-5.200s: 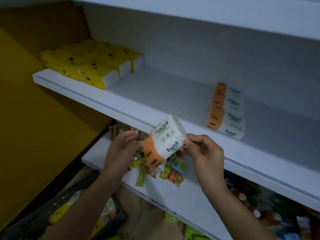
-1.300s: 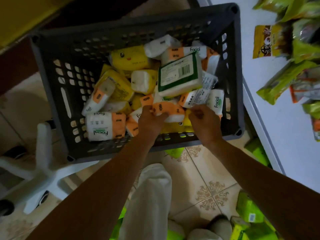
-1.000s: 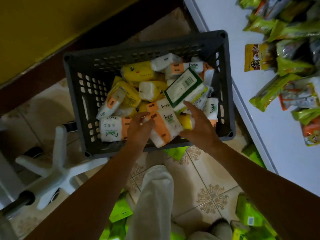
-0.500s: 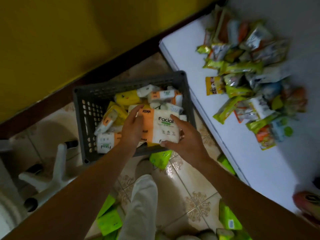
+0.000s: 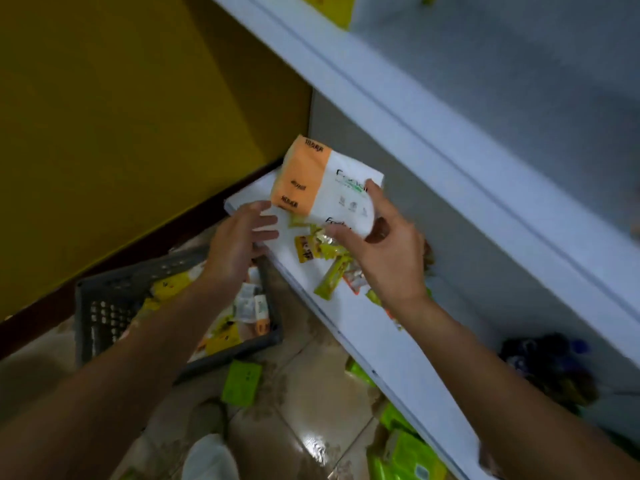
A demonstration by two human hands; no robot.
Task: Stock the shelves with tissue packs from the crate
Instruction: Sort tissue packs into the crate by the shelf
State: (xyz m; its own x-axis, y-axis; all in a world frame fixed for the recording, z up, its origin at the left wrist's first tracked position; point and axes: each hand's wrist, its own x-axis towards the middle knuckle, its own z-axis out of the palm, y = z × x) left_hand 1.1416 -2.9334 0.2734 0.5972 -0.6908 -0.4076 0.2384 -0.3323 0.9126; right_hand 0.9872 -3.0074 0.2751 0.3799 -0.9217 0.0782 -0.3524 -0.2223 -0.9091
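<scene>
A white upper shelf (image 5: 450, 140) is running diagonally across the frame above a white lower shelf (image 5: 374, 341), and the grey crate (image 5: 104, 306) is sitting on the tiled floor off the lower shelf's left end, holding yellow and orange-white packs. The orange-and-white tissue pack (image 5: 311, 181) is being carried in the air over the lower shelf's left end, below the upper shelf's front edge. The right hand (image 5: 388, 258) is gripping its white end between thumb and fingers, while the left hand (image 5: 235, 244) is lying open with straight fingers just beside the orange end, contact not determinable, both above scattered snack packets (image 5: 329, 271).
</scene>
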